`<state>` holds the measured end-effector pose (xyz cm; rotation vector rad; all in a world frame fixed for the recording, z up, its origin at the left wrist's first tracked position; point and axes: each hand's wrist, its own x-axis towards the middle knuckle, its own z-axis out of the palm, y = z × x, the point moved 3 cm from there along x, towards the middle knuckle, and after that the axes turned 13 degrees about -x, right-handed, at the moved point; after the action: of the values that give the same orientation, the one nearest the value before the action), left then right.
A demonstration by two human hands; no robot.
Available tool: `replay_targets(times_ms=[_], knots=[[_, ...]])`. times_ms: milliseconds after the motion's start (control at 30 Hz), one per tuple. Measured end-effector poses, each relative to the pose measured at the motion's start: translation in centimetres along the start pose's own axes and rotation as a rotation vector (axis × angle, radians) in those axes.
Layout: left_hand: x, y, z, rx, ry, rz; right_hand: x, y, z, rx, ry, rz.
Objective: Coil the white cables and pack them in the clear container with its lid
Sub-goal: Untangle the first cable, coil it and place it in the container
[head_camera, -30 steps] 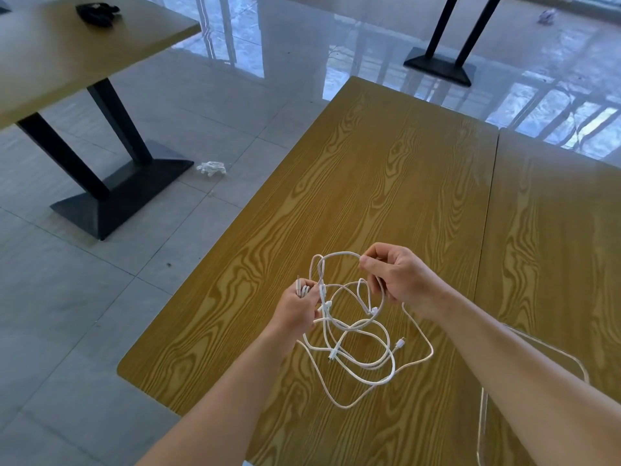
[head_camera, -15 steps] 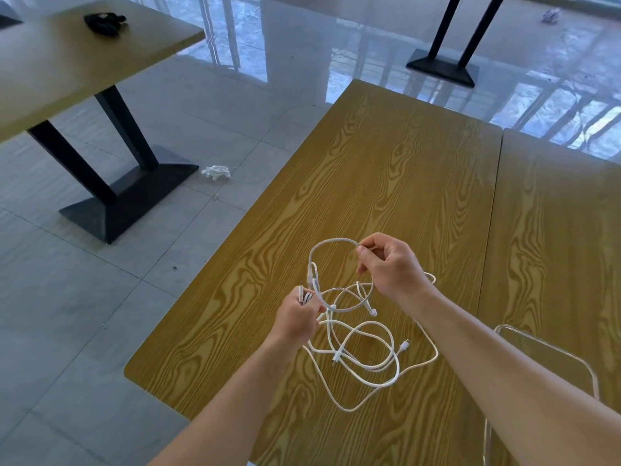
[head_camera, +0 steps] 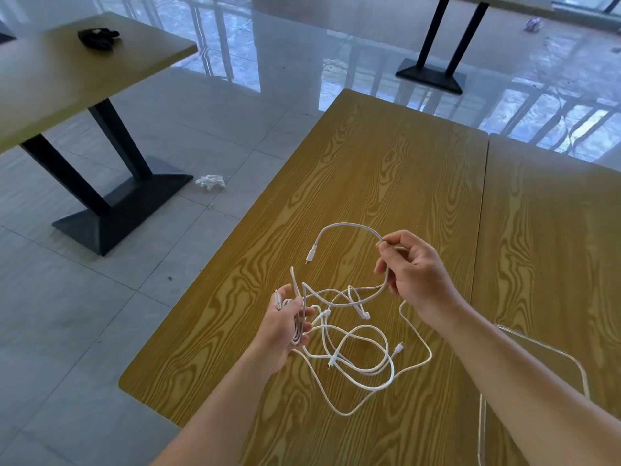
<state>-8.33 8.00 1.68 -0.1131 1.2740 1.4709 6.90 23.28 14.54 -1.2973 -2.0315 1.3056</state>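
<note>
A tangle of white cables (head_camera: 361, 359) lies on the wooden table (head_camera: 386, 183), partly lifted. My left hand (head_camera: 285, 327) holds a small bundle of cable loops with a plug sticking up between its fingers. My right hand (head_camera: 415, 272) pinches one cable above the table. That cable arcs up and left from my fingers, and its free plug (head_camera: 309, 255) hangs down. The clear container (head_camera: 551, 351) sits at the lower right, mostly hidden behind my right forearm. I see no lid.
The table's left edge and near corner (head_camera: 122, 385) drop to grey tiled floor. A second tabletop (head_camera: 554, 230) adjoins on the right. Another table (head_camera: 60, 72) with a black object (head_camera: 97, 37) stands at the far left. Crumpled white litter (head_camera: 210, 181) lies on the floor.
My right hand has pulled one cable up and right out of the tangle, so its plug end now hangs free. My left hand keeps its bundle.
</note>
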Motion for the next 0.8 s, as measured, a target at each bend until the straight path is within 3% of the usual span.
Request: replay_targets(times_ms=[200, 467, 667, 800], knots=[[-1.6, 0.4, -0.2, -0.191, 0.008, -0.038, -2.1, -0.4, -1.5, 0.116, 0.012, -0.004], [-3.7, 1.4, 2.7, -0.358, 0.015, -0.063, -5.2, 1.3, -1.3, 0.045, -0.056, -0.056], [-5.2, 1.7, 3.4, -0.537, -0.026, -0.008, -7.1, 4.4, -1.8, 0.048, 0.021, 0.1], [-5.9, 1.6, 3.3, -0.515, -0.021, 0.049, -8.2, 5.3, -2.1, 0.042, 0.03, 0.132]])
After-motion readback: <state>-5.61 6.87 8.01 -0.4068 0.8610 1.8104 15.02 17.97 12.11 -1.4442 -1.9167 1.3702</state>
